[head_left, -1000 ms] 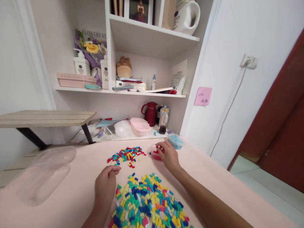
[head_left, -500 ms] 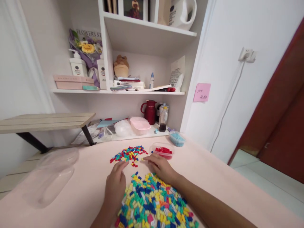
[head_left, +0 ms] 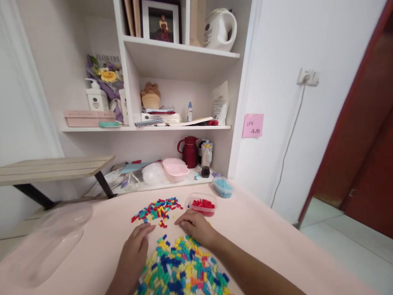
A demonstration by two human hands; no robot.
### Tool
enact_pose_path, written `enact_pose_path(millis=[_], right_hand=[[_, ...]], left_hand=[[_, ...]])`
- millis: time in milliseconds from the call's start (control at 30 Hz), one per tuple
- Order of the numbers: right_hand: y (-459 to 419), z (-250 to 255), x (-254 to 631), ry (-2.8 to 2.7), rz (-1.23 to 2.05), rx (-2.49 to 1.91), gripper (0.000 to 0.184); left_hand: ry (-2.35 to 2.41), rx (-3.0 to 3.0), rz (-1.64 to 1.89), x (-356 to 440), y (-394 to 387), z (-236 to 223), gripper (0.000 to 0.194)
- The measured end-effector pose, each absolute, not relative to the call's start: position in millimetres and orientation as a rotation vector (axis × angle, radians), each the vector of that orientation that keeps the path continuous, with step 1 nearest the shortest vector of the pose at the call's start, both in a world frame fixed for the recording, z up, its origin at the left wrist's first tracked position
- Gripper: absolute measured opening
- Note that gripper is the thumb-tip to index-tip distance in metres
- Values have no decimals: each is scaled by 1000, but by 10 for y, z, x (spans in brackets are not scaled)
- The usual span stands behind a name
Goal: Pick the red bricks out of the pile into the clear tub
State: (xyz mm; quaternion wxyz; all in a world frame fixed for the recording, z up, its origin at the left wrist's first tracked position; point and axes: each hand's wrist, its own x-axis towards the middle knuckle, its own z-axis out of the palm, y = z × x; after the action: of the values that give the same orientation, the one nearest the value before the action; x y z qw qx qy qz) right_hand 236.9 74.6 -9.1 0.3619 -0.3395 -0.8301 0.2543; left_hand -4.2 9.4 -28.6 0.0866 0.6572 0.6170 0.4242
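My left hand (head_left: 136, 243) rests low over the pink table cover, fingers stretched out towards the right and nothing visible in them. My right hand (head_left: 198, 226) reaches in from the right, its forefinger extended near the cover and no piece seen in it. Between the fingertips lie a few loose red and yellow pieces (head_left: 163, 224). Beyond them spreads a smaller pile of mixed small plastic bricks (head_left: 158, 209). A large multicoloured brick pile (head_left: 184, 268) sits nearest me, between my forearms. Just behind my right hand is a clear tub (head_left: 201, 194) holding red bricks (head_left: 203, 204).
Another clear tub (head_left: 223, 191) with light blue pieces stands at the back right. Transparent empty lids or trays (head_left: 52, 246) lie at left. Behind the table are a pink box (head_left: 175, 170), a red jug (head_left: 189, 152) and a bottle (head_left: 206, 162). A wooden stand (head_left: 55, 168) is at left.
My right hand has come away from the red-brick tub, moving left and towards me. My left hand moved in towards the loose pieces, then slightly back. The view has shifted a little.
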Motion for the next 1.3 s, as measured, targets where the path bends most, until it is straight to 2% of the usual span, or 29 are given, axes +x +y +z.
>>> enact_pose_path(millis=[400, 733, 1067, 1300], right_hand=[[785, -154, 2350, -2203, 710, -938, 25], [775, -119, 2400, -2133, 804, -907, 26], [751, -134, 2357, -2210, 675, -883, 25], [766, -57, 2120, -2204, 630, -1182, 20]], left_hand=[[1831, 1977, 1195, -146, 44, -222, 31], [1865, 2030, 1191, -214, 56, -465, 35], [1846, 2027, 1158, 33, 11, -194, 38], [1799, 1996, 1192, 98, -29, -182, 39]])
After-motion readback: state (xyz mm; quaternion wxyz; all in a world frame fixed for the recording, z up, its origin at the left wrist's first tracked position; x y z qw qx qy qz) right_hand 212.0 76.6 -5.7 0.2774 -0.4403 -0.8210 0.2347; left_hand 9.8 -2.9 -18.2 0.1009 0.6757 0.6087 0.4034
